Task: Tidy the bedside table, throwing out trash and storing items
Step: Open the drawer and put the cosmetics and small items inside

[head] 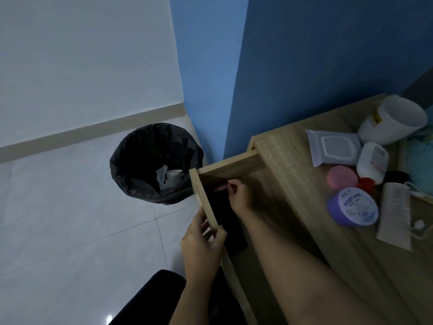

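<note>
The wooden bedside table (290,146) stands at the right with its drawer (230,164) pulled out. My left hand (202,242) grips the drawer's front panel (202,195), thumb inside and fingers outside. My right hand (236,195) reaches into the drawer and its curled fingers hold the top of a flat black object (228,221) lying inside. On the tabletop lie a wipes pack (332,148), a purple jar (353,206), a pink round lid (342,177), a small white bottle (372,161), a white cup (396,120) on its side and a beige pouch (396,214).
A bin lined with a black bag (155,164) stands on the white tile floor left of the drawer, holding a paper cup and a clear wrapper. A blue wall rises behind the table. A dark cushion or seat edge (150,299) sits at the bottom.
</note>
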